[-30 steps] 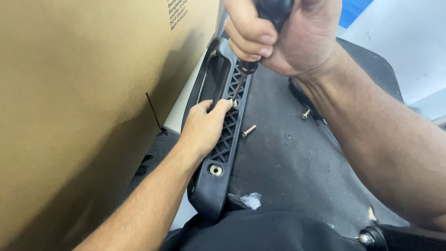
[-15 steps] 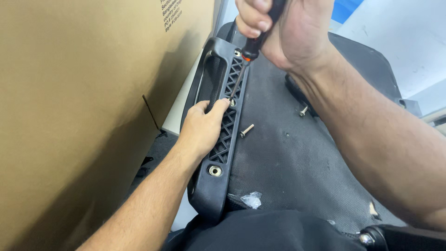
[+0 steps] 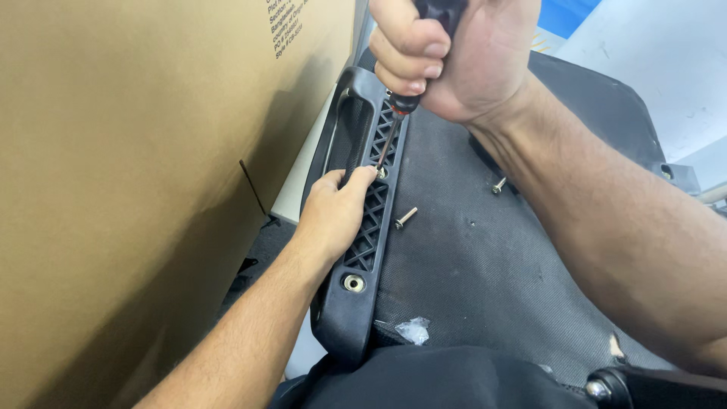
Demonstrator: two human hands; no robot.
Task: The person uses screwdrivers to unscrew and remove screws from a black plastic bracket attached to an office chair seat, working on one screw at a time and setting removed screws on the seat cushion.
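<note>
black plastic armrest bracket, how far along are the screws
Done: a screw sits in the near hole of the black ribbed plastic armrest bracket. In hand: right hand holds the screwdriver on the middle hole; left hand steadies it. Left: two loose screws on the seat underside.
</note>
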